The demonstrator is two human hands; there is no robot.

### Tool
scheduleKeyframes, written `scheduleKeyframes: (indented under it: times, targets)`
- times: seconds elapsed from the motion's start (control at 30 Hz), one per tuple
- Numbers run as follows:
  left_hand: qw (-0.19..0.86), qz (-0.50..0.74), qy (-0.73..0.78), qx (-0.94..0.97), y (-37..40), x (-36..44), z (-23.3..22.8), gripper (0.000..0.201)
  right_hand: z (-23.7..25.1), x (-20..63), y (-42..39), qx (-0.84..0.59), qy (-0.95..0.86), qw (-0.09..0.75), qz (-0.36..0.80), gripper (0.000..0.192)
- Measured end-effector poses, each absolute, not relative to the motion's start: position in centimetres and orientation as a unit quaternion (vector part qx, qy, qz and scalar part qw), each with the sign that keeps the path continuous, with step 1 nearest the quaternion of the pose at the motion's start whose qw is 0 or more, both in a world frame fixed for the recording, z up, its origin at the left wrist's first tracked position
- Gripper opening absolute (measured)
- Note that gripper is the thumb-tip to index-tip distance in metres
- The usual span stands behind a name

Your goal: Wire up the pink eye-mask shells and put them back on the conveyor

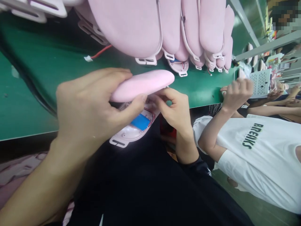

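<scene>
My left hand (94, 103) is closed round a smooth pink shell half (145, 83), thumb below and fingers over its far side. Just under it lies the matching pale pink housing half (119, 136), tilted, its inside showing. A blue battery pack (140, 121) and thin dark and red wires sit in that half, and a slotted strap loop sticks out at its end. My right hand (175, 105) pinches with thumb and forefinger at the right edge between the two halves. What its fingertips hold there is too small or hidden to make out.
Several pink shells (131, 25) with strap loops are piled along the green bench (28, 119). A red wire with a white connector (88, 58) and a black cable (30, 81) lie on it. A co-worker in a white shirt (254, 147) sits to the right.
</scene>
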State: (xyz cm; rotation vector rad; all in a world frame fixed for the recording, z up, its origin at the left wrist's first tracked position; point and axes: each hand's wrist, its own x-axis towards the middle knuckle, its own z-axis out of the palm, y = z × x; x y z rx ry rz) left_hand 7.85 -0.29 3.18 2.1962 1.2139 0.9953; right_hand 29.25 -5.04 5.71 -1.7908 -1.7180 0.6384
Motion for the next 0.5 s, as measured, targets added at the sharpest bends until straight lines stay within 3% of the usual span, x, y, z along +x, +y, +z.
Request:
scheduleKeyframes:
  times: [0.2, 0.37, 0.5]
  targets:
    - [0.204, 0.419, 0.459, 0.756, -4.9, 8.8, 2.8, 0.047, 6.9, 30.4, -6.9, -0.678, -0.604, 0.251, 0.337, 0.007]
    - [0.161, 0.456, 0.414, 0.772, -3.1, 9.5, 1.4, 0.042, 6.7, 30.9, -7.0, -0.66, -0.664, 0.268, 0.227, 0.014]
    - [0.186, 0.404, 0.42, 0.791, 0.0, 9.3, 1.3, 0.035, 5.6, 31.8, -6.1, -0.676, -0.66, 0.264, 0.196, 0.01]
